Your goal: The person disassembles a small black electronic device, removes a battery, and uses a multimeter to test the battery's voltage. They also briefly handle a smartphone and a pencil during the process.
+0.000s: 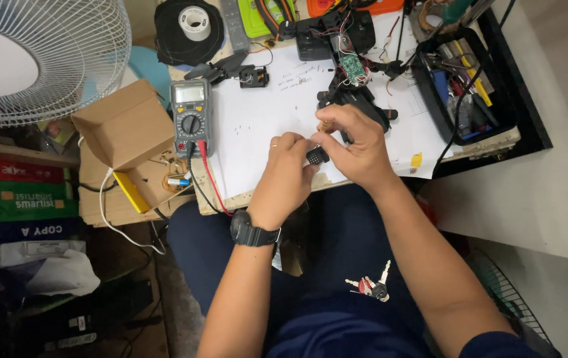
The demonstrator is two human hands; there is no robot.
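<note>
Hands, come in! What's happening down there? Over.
Left hand and right hand both pinching small black part. Multimeter sits left, untouched. Nothing blocking.

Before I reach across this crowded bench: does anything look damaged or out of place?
Yes: the black device above the hands lies opened, its green circuit board and loose wires exposed. A bunch of keys rests on the person's lap.

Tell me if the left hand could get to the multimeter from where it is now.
Probably yes. The multimeter lies in the open on the bench, just left of the left hand, with only bare paper between them. But that hand is pinching a small black part with the right hand.
</note>
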